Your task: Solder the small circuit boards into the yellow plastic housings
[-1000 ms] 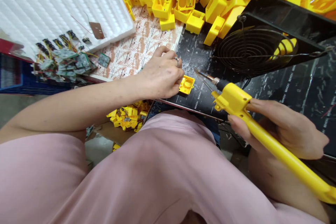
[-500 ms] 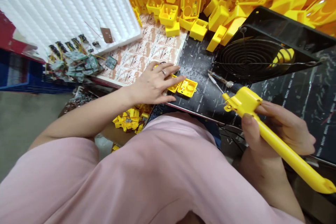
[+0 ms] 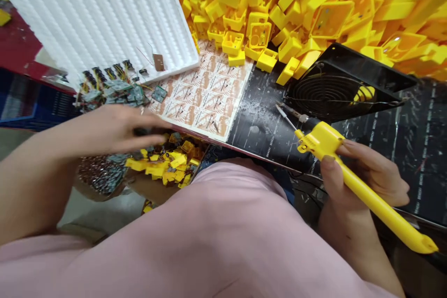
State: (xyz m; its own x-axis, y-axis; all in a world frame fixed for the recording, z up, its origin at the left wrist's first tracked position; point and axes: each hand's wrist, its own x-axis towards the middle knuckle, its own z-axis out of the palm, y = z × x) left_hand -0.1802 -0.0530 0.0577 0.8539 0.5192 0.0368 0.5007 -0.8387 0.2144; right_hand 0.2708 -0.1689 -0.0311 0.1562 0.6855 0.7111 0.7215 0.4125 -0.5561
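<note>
My right hand (image 3: 366, 177) is closed around the yellow handle of a soldering gun (image 3: 370, 195), its thin metal tip pointing up and left over the black mat. My left hand (image 3: 122, 128) is at the table's front left edge, slightly blurred, with thumb and fingers apart. I see nothing held in it; a dark patch shows between thumb and fingers. Just below its fingertips is a box of small yellow cases (image 3: 174, 163). Close behind the hand lies a heap of green circuit boards with wires (image 3: 125, 93).
A white foam tray (image 3: 115, 14) stands at the back left beside a printed sheet (image 3: 195, 102). Yellow plastic housings (image 3: 258, 32) are piled across the back. A black fan (image 3: 335, 88) stands behind the soldering tip. Below left is a bag of small parts (image 3: 103, 172).
My left hand has moved left from the black mat to above the box. The small open yellow case is gone from the mat. My right hand keeps the soldering gun nearly still.
</note>
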